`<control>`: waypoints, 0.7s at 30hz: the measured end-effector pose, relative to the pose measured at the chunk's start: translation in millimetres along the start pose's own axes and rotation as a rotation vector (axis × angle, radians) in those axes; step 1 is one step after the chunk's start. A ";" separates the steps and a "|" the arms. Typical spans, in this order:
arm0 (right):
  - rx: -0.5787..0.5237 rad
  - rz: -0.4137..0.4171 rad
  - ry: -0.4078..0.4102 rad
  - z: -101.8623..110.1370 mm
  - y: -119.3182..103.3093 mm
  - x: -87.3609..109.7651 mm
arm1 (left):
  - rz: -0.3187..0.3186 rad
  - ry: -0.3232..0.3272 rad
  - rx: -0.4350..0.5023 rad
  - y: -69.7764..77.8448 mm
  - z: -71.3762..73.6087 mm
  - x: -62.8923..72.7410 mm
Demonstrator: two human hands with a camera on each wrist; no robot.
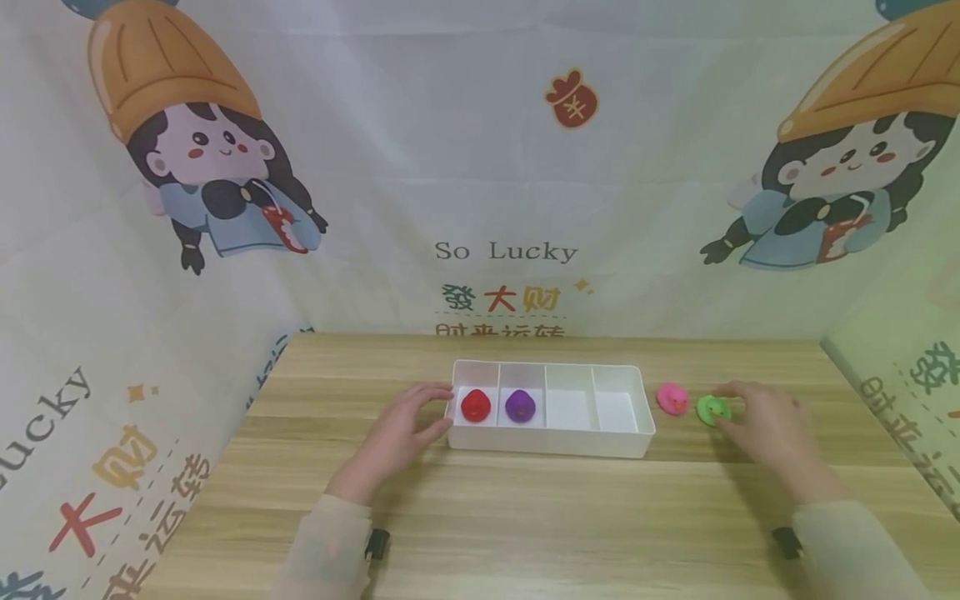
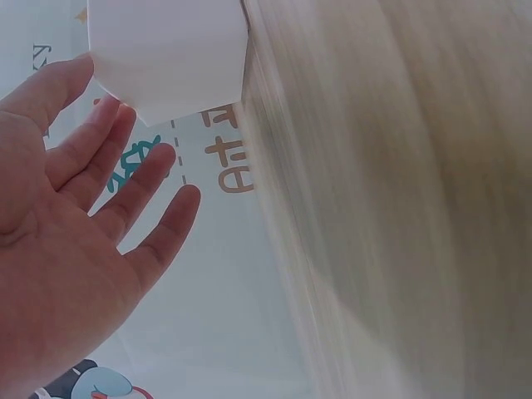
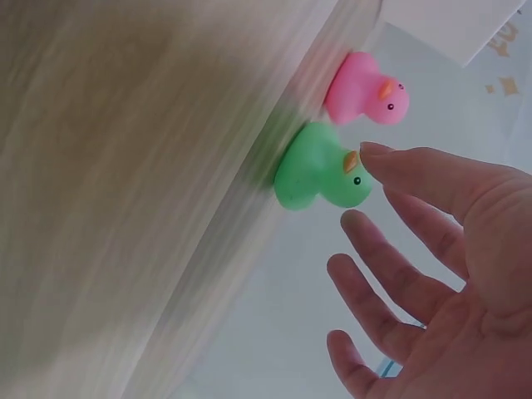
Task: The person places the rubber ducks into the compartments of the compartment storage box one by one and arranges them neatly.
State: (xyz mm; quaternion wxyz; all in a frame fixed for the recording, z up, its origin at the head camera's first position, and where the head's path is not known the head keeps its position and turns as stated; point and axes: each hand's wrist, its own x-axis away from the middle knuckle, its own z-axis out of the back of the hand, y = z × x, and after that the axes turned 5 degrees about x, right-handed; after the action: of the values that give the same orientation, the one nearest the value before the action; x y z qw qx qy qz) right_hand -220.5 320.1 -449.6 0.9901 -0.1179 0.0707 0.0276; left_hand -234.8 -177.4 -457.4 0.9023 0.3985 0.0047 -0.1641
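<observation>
A white four-compartment box [image 1: 551, 441] lies lengthwise on the table. Its leftmost compartment holds a red rubber duck [image 1: 476, 406], and a purple duck [image 1: 521, 406] sits in the one beside it. My left hand [image 1: 401, 429] is at the box's left end, thumb and fingertips right at its wall, fingers loosely extended. To the right of the box stand a pink duck [image 1: 672, 398] and, farther right, a green duck [image 3: 320, 168]. My right hand [image 1: 768, 425] reaches around the green duck with thumb and fingers spread; in the right wrist view the thumb tip overlaps the duck's head.
The two right-hand compartments [image 1: 616, 410] of the box show bare bottoms. Behind the wooden table [image 1: 525, 517] hangs a printed cloth [image 1: 420, 150] with cartoon figures and lettering, which also runs along both sides.
</observation>
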 end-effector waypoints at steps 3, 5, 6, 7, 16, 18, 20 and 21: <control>0.027 -0.004 -0.010 -0.4 2.4 -0.8 | -0.002 0.001 -0.005 -0.1 0.0 0.2; 0.033 -0.002 -0.016 -0.6 3.8 -1.0 | -0.001 0.000 -0.006 0.4 0.4 0.3; 0.034 0.002 -0.016 -0.5 4.2 -1.0 | -0.001 0.000 -0.005 0.5 0.5 0.2; 0.035 0.007 -0.018 -0.3 4.5 -1.2 | -0.001 0.000 -0.006 0.8 0.7 0.1; 0.033 0.026 -0.031 0.4 4.2 -3.7 | 0.006 -0.001 -0.009 0.8 1.3 -1.5; 0.032 0.028 -0.029 -0.2 4.2 -3.8 | 0.007 -0.002 -0.008 0.5 0.9 -0.9; 0.033 0.030 -0.030 -0.8 4.2 -3.7 | 0.004 -0.003 -0.010 0.0 0.4 -0.5; 0.031 0.031 -0.030 -1.0 4.2 -3.7 | 0.002 -0.003 -0.009 -0.2 0.3 -0.2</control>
State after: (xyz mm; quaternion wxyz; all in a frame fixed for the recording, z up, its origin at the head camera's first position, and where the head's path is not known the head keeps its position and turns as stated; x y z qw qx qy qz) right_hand -224.6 323.8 -451.0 0.9922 -0.1010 0.0582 0.0434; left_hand -235.1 -177.7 -457.3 0.9043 0.3942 0.0036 -0.1636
